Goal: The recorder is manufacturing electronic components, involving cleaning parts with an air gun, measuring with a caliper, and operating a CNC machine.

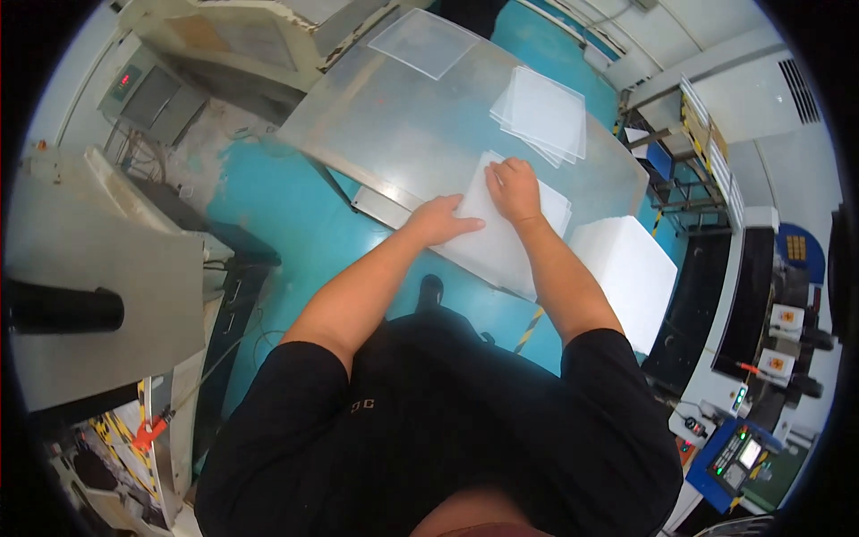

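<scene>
A pile of thin, whitish translucent sheets (504,252) lies at the near edge of a metal table, slightly fanned out on its right side. Over the pile's left edge rests my left hand (438,222), its thumb stretched across the top sheet and apart from the fingers. My right hand (514,190) is closed at the far left corner of the pile, fingertips bent down onto the sheet's edge. The exact grip of those fingertips is partly hidden by the hand itself.
The metal table (358,116) also bears a fanned pile of clear sheets (541,112) and a single clear panel (424,43) at its far end. A tall white stack (626,277) stands to the right. Machines flank both sides, including a grey cabinet (152,98).
</scene>
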`<action>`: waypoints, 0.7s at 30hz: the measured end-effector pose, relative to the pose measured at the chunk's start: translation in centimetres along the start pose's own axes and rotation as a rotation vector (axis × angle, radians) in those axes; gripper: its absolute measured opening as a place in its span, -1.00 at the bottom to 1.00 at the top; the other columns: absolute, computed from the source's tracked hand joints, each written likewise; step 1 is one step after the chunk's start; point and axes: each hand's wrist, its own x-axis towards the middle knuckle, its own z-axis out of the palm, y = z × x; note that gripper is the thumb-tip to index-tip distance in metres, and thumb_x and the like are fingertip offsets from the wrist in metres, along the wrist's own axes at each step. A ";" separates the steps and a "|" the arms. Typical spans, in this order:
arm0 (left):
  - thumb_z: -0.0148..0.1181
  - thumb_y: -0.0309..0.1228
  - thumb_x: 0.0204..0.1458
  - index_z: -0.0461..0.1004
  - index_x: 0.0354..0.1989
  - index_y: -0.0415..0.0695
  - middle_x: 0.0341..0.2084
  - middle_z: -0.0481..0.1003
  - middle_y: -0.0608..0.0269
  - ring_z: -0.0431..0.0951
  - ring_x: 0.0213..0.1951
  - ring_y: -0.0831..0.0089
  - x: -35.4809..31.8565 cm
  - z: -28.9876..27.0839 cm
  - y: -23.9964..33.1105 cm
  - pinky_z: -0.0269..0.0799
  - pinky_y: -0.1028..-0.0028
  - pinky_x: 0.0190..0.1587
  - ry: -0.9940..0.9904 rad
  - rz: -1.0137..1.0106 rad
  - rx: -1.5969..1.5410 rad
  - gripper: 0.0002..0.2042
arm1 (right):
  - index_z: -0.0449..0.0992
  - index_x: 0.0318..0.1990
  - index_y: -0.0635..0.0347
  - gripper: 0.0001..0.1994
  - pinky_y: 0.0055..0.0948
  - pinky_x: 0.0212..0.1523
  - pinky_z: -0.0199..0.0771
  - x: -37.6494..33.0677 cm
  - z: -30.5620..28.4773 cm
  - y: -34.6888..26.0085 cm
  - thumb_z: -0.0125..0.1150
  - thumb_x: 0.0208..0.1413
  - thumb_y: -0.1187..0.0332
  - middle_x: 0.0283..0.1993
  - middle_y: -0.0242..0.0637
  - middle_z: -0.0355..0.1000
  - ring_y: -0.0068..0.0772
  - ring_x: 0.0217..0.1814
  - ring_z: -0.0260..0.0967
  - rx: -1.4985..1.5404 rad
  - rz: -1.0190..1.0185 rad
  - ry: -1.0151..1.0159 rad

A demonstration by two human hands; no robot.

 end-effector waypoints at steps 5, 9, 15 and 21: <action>0.27 0.23 -0.18 0.28 0.23 -0.31 0.05 0.44 -0.19 0.46 0.08 0.01 -0.6 -0.7 0.5 0.36 0.29 0.12 0.034 0.013 0.035 -0.07 | 0.51 -0.38 0.24 -0.90 -0.14 -0.22 0.40 -0.1 -0.2 0.6 0.23 0.06 0.40 -0.38 -0.09 0.42 0.01 -0.26 0.37 0.052 -0.004 0.003; 0.28 0.20 -0.16 0.27 0.24 -0.30 0.07 0.41 -0.19 0.45 0.09 0.00 -0.9 -0.4 0.5 0.36 0.27 0.12 0.051 0.040 0.020 -0.09 | 0.42 -0.30 0.26 -0.88 -0.08 -0.19 0.40 1.4 -0.1 0.6 0.18 0.13 0.40 -0.30 -0.04 0.39 0.07 -0.24 0.37 -0.082 0.084 -0.150; 0.23 0.07 -0.01 0.33 0.17 -0.31 -0.08 0.48 -0.11 0.54 -0.06 0.15 0.5 -1.2 2.4 0.45 0.32 -0.01 0.404 0.009 -0.243 -0.27 | 0.38 -0.27 0.29 -0.89 -0.07 -0.15 0.32 -0.7 -1.2 -1.9 0.06 0.19 0.42 -0.27 -0.04 0.38 0.07 -0.17 0.33 0.156 -0.009 0.060; 0.09 -0.17 0.14 0.49 -0.19 -0.12 -0.34 0.53 0.28 0.52 -0.28 0.47 -1.1 -4.3 6.6 0.44 0.40 -0.25 0.097 -0.074 -0.984 -0.73 | 0.47 -0.35 0.15 -0.88 -0.05 -0.16 0.24 3.1 -4.8 -7.3 0.07 0.09 0.33 -0.38 -0.22 0.45 -0.06 -0.27 0.37 -0.122 -0.060 -0.124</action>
